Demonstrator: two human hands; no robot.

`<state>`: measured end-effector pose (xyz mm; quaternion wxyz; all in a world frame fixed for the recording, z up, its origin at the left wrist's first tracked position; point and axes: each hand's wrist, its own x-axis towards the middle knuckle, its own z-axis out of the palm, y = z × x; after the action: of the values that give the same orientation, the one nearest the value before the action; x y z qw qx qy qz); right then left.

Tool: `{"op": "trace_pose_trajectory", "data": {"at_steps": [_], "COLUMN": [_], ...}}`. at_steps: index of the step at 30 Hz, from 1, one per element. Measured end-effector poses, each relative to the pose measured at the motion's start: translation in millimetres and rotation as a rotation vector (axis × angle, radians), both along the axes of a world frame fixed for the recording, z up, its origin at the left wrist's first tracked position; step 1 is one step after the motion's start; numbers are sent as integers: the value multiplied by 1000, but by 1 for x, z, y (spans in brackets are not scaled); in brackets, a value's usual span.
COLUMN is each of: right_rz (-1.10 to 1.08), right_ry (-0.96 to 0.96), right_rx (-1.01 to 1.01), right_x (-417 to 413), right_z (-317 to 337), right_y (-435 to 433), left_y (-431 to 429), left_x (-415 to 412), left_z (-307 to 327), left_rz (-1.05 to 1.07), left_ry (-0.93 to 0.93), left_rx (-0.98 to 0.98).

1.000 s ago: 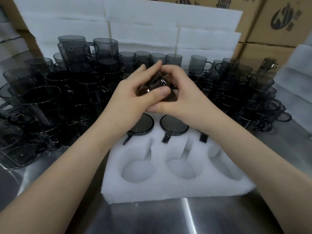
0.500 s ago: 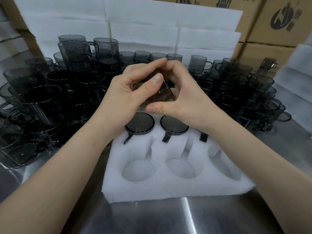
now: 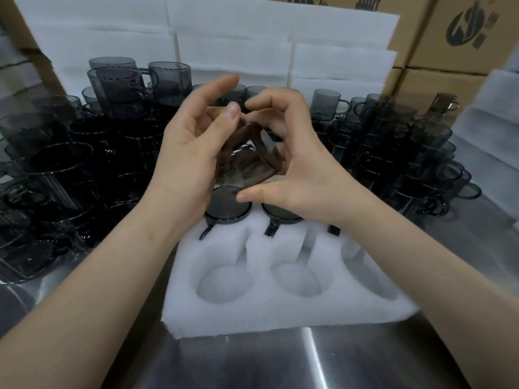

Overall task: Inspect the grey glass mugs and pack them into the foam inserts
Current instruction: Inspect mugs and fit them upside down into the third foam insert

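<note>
A grey glass mug (image 3: 247, 161) is held tilted between both hands above the back row of a white foam insert (image 3: 280, 310). My left hand (image 3: 191, 153) cups its left side, thumb on top, fingers loosely spread. My right hand (image 3: 295, 161) curls round its right side, thumb under its base. Two mugs sit upside down in the insert's back row: a left packed mug (image 3: 227, 209) and a middle packed mug (image 3: 280, 214). The handle (image 3: 333, 230) of a third shows by my right wrist. The three front pockets hold nothing.
Several stacked grey mugs crowd the steel table on the left (image 3: 70, 164) and right (image 3: 407, 153). White foam sheets (image 3: 238, 51) lean behind them, with cardboard boxes (image 3: 455, 37) at the back right. More foam (image 3: 491, 122) lies at the far right.
The mug has turned in my hands and is tipped further. My left fingers have lifted and spread, and my right thumb has dropped beneath the mug.
</note>
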<state>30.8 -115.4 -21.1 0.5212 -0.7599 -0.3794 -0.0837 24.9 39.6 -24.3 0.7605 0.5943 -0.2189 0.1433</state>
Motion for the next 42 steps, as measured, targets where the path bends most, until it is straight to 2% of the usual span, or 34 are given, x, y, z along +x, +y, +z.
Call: {"op": "trace_pose_trajectory", "data": {"at_steps": [7,11,17,21,23,26,29,36,39,42], "right_rz": [27,27,-78,-162,-95,71,117,-23,-49,-38], "right_ry": [-64,-47,57,85,183,436,519,413,425,471], "right_rx": [-43,-43,19,49,111,273,332,336,333,353], "right_x": [0,3,4,4,3,1,1,-1,-2,-2], "right_z": [0,-2,-1,1,3,8,10,9,8,10], "right_y": [-1,-4,-3,-2,-5,-9,-10,-6,-5,-7], "left_y": [-2,-2,0,0,0,0,2,-8,-8,-8], "left_x": [-2,-1,-2,-3,-3,-2,-2,4,5,4], "left_z": [-1,0,-1,-2,-1,0,-1,-2,-4,-6], "left_rz": [49,36,-86,-75,-64,-119,-143,-65,-43,-40], "left_ry": [84,162,102,125,146,190,207,177,142,103], "left_rx": [-8,-81,27,142,131,4,-42,170,259,268]}}
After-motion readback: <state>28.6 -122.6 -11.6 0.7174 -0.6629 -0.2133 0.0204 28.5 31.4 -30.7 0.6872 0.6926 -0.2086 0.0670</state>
